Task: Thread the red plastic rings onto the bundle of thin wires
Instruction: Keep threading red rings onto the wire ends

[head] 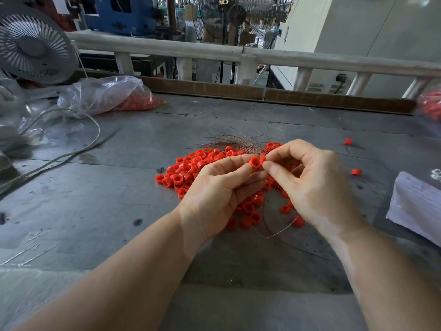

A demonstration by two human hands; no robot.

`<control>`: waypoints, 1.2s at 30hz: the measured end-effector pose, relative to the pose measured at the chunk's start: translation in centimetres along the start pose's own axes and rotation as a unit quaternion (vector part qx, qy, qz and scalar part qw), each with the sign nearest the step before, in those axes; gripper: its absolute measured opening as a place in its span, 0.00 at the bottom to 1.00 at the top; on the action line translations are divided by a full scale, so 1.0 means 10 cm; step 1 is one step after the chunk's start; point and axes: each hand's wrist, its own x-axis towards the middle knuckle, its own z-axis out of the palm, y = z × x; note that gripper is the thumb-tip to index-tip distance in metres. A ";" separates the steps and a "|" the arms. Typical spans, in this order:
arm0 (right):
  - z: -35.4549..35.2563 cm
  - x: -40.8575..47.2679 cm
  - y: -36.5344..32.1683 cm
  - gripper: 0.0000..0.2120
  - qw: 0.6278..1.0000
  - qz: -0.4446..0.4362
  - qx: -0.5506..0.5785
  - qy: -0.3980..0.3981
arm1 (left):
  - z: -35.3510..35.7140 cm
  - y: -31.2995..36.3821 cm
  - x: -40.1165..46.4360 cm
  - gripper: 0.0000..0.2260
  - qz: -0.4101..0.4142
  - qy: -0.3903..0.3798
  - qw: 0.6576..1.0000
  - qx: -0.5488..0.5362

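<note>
head view, one moment over a grey metal table (119,211). item: a red ring (254,162), pinched in the fingertips of the left hand (214,189). item: right hand (312,182), fingers curled, pinching at the ring's edge where the wire bundle (236,143) is met; whether a wire is gripped cannot be told. item: the bundle, fanned out on the table just behind the hands. item: loose rings (188,170), heaped under and beside both hands, many unthreaded. item: plastic bag (107,94) of further rings, far left. item: fan (33,44), far left. progress is judged early; most rings are left to be threaded.
</note>
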 end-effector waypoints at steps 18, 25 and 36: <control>-0.03 -0.02 -0.04 0.04 0.974 -0.140 -0.177 -0.014 | 0.04 -0.05 0.00 0.07 0.055 0.043 0.990 0.120; -0.03 -0.02 -0.03 0.05 0.971 -0.144 -0.189 -0.017 | 0.03 -0.07 0.00 0.07 0.077 0.039 0.988 0.125; 0.01 -0.03 -0.04 0.04 0.968 -0.147 -0.201 -0.024 | 0.02 -0.10 0.00 0.08 0.109 0.044 0.982 0.146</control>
